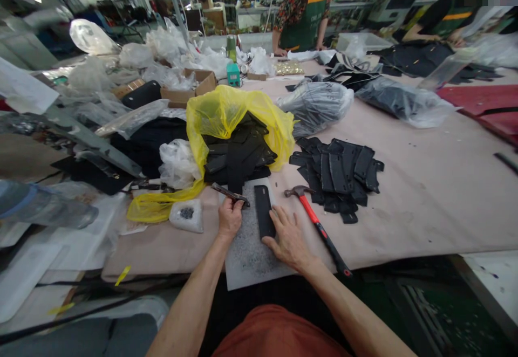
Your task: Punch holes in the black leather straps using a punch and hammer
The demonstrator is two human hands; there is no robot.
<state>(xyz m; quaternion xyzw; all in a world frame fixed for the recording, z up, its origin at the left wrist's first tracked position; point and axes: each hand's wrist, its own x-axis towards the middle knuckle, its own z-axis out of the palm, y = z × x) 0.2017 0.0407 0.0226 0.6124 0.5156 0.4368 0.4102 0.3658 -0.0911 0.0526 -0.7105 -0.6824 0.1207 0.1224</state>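
A black strip [264, 211] lies lengthwise on a speckled white board [246, 268] at the table's front edge. My right hand [288, 235] rests on the strip's right side, fingers spread. On the left, my left hand [230, 217] is closed around a dark, narrow metal tool [230, 193] held over the board. A claw hammer [318, 225] with a red and black handle lies right of my right hand. Behind the board, a yellow plastic bag [220, 111] stands open with black pieces [238, 155] inside. More black pieces [343, 171] are piled to the right.
A small clear bag of dark bits [186, 215] sits left of the board. Plastic-wrapped bundles [319, 103] and a cardboard box [206, 82] lie farther back. A person [305, 12] stands across the table [404, 195]; another is at the upper right.
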